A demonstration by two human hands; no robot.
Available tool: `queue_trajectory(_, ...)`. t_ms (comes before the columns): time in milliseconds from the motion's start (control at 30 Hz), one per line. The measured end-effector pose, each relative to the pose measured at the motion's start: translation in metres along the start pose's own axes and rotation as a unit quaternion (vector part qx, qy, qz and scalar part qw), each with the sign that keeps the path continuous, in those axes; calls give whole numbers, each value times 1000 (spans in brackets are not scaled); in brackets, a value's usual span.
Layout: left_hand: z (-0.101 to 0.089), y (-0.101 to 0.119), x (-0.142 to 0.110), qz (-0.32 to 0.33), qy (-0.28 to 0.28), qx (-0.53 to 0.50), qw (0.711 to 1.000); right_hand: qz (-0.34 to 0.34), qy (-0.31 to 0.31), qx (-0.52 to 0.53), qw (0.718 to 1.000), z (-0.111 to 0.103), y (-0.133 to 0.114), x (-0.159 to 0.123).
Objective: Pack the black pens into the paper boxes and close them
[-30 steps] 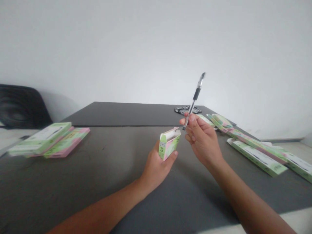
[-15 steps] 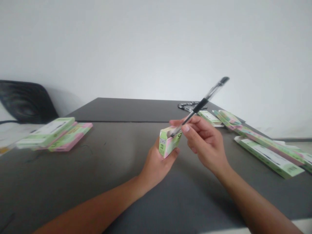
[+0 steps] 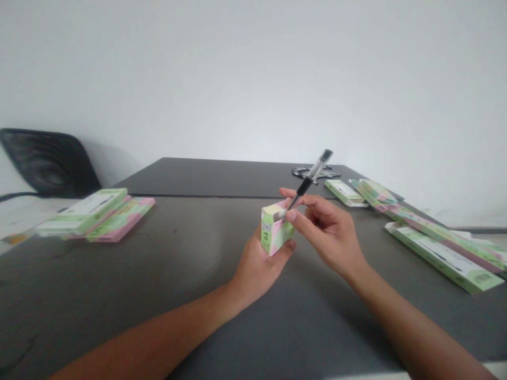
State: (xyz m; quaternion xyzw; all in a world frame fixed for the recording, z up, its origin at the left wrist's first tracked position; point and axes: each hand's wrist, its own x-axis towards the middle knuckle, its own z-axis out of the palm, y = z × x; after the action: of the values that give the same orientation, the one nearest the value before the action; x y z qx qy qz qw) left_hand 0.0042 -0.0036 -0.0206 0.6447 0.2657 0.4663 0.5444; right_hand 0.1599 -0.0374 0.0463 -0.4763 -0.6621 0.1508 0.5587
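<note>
Our left hand (image 3: 259,264) grips an open box (image 3: 277,229); our right hand (image 3: 327,229) pinches a pen (image 3: 309,182) tilted at its mouth.

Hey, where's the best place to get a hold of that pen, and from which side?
I'd pinch the pen by its black sleeve, coming from the right: it leans up that way out of the small box, leaving the sleeve exposed above the right hand's thumb.
</note>
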Motion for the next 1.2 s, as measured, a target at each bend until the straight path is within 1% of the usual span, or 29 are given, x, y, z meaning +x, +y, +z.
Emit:
queue_trajectory(167,0,1,0,-7,-8,-26,1000,-100,12,-101,990,-3,4,1)
queue_trajectory(300,1,0,-1,-22,-5,-15,1000,-140,36,-143,979,-8,5,1)
queue_trajectory(400,3,1,-4,-36,-9,-11,999,-137,50,-127,981,-9,6,0)
queue_trajectory(567,5,3,-10,-39,-22,-3,999,-148,66,-53,985,-10,2,0)
queue_trajectory(733,4,4,-15,-40,-36,20,998,-126,86,-13,988,-16,-7,0)
queue_trajectory(900,4,7,-16,-22,-48,51,997,-130,98,-25,986,-22,-15,-2)
queue_trajectory(1067,4,10,-18,-12,-65,64,996,-122,102,-42,986,-24,-30,-4)
queue_trajectory(1200,4,13,-20,-8,-90,58,994,-140,135,-47,980,-27,-40,-4)
